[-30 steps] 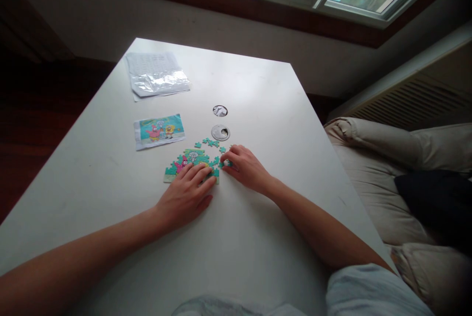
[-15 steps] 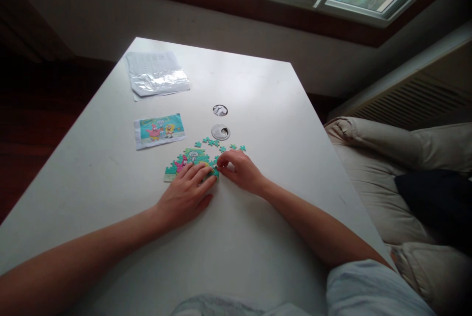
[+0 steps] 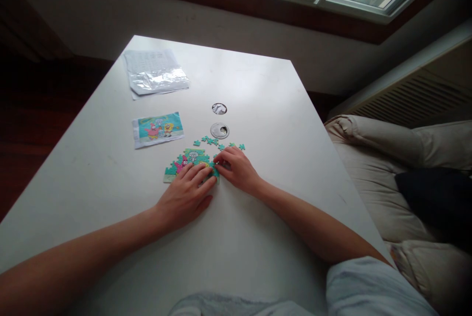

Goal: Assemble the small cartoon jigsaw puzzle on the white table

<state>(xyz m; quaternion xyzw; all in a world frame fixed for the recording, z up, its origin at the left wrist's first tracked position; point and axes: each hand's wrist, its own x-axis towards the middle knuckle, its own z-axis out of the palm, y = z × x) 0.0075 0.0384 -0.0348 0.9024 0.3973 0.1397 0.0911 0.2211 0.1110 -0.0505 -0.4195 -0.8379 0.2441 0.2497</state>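
Observation:
A partly joined jigsaw puzzle with cartoon figures on green lies flat on the white table. My left hand rests across its near edge, fingers stretched out over the joined pieces. At the puzzle's right edge, my right hand has its thumb and index finger pinched around what looks like a green puzzle piece, mostly hidden by the fingertips. Several loose green puzzle pieces are scattered just beyond the puzzle and around my right hand.
A printed cartoon picture lies behind the puzzle to the left. Farther back are papers in a clear plastic sleeve. Two round fittings, a nearer one and a farther one, sit in the tabletop. A beige sofa stands at right.
My right hand has shifted slightly left and away from me along the puzzle's right edge, still pinching. My left hand stays in place on the puzzle.

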